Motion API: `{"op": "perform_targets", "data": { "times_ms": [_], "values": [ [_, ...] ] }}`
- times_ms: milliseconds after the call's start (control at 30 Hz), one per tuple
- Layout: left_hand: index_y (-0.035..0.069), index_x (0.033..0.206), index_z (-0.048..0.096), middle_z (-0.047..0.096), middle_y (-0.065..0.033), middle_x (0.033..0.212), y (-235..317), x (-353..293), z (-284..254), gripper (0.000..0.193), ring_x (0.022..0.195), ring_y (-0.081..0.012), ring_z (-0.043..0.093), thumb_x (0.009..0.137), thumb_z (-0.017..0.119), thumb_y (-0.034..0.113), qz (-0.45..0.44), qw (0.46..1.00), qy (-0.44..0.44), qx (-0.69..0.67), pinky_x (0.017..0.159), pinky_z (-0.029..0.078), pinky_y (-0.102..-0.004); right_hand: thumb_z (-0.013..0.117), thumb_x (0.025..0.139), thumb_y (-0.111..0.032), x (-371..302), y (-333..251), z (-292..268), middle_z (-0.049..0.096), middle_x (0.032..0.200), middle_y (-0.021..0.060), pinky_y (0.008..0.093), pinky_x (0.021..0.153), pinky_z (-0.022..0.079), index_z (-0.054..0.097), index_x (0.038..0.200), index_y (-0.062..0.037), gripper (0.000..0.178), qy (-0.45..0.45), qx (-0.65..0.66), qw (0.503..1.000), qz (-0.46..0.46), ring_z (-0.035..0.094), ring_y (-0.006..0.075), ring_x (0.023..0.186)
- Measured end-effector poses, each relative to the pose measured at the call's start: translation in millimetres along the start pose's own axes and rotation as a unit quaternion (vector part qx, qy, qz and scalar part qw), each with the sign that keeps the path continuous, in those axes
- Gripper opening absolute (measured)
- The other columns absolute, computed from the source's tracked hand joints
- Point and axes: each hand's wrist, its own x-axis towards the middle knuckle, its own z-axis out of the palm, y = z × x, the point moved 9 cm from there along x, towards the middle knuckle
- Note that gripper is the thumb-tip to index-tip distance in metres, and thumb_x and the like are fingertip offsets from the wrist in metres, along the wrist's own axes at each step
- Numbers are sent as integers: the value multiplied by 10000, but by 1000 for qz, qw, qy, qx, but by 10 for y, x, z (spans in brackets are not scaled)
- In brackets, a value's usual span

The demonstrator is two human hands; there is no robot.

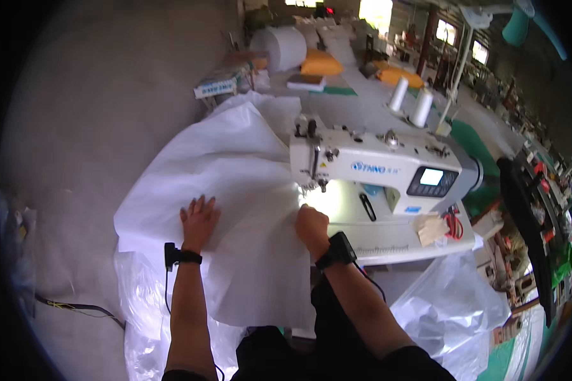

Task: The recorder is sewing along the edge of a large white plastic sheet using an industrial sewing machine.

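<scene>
A large sheet of white fabric (235,184) drapes over the left of the sewing table and hangs down toward my lap. My left hand (199,222) lies flat on it with the fingers spread. Close to the needle area of a white sewing machine (362,155), my right hand (312,227) is closed on the fabric's right edge. The machine's lamp lights the bed brightly just beyond that hand. A black thread snipper (367,207) lies on the machine bed, right of the needle.
Red-handled scissors (454,223) and a beige scrap (431,228) lie at the table's right end. Two white thread cones (421,108) stand behind the machine. Clear plastic sheeting (451,305) hangs at the lower right. A black cable (76,307) crosses the floor at left.
</scene>
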Motion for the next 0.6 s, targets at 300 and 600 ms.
{"op": "perform_targets", "data": {
  "times_ms": [300, 600],
  "values": [
    [139, 1132, 600, 560, -88, 1196, 120, -437, -295, 342, 1132, -332, 490, 844, 582, 324, 8, 993, 111, 26, 939, 345, -532, 426, 937, -193, -1580, 400, 707, 633, 963, 135, 399, 706, 533, 524, 1127, -16, 277, -192, 578, 787, 100, 645, 282, 821],
    [158, 1113, 634, 554, -96, 1197, 77, -1083, -571, 304, 1156, -292, 482, 842, 596, 288, 21, 995, 14, -99, 973, 347, -513, 417, 950, -182, -1795, -182, 1369, 570, 1157, 118, 390, 888, 481, 470, 1277, -50, 357, -345, 553, 758, -2, 579, 265, 1049]
  ]
}}
